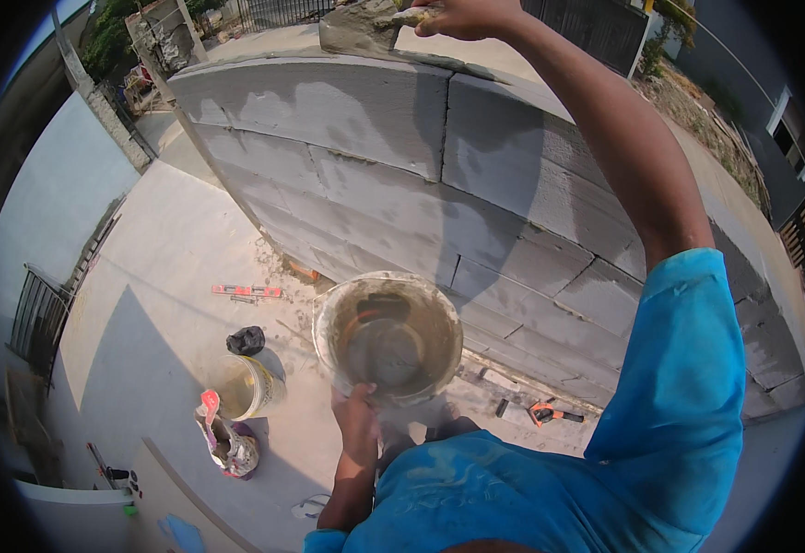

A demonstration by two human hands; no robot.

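Note:
My left hand [356, 419] grips the near rim of a mortar-smeared bucket [325, 336], held in front of my body beside the wall. Grey wet-looking mix [384, 355] lies in its bottom; a dark and orange patch inside is not clear. My right hand [471, 17] reaches up over the wall top, fingers closed around the pale handle of a mortar-caked trowel [361, 26]. The trowel is at the top course, partly cut off by the frame's upper edge. The wall of large grey blocks [375, 97] has damp, dark patches and thin joints.
On the concrete floor [153, 267] to the left lie a red level [247, 291], a black bag [246, 341], a second bucket [259, 387] and an open sack [232, 452]. Near the wall's foot, right of my feet, is an orange-and-black tool [550, 414].

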